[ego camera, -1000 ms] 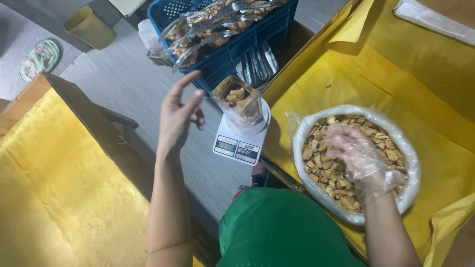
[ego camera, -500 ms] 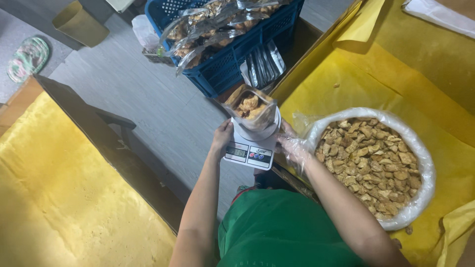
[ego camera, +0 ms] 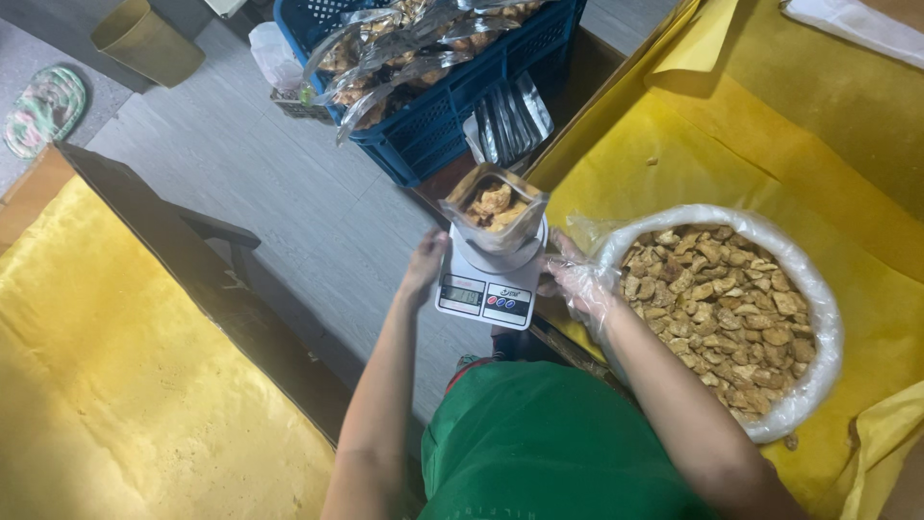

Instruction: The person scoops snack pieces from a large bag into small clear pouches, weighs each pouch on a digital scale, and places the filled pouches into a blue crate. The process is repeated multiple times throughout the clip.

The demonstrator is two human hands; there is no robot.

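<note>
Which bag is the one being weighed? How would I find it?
Find the blue crate full of packed bags, then look just below it at the small white scale. The clear bag stands open on top, between the left hand and gloved right hand, the only unsealed one.

Blue crate (ego camera: 452, 116), tan bin (ego camera: 144, 40), slipper (ego camera: 43, 108)

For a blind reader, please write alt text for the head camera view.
A clear pouch of fried snack pieces stands on a white kitchen scale, with the left hand and gloved right hand at its sides. A lined bowl of snacks sits right.
</note>
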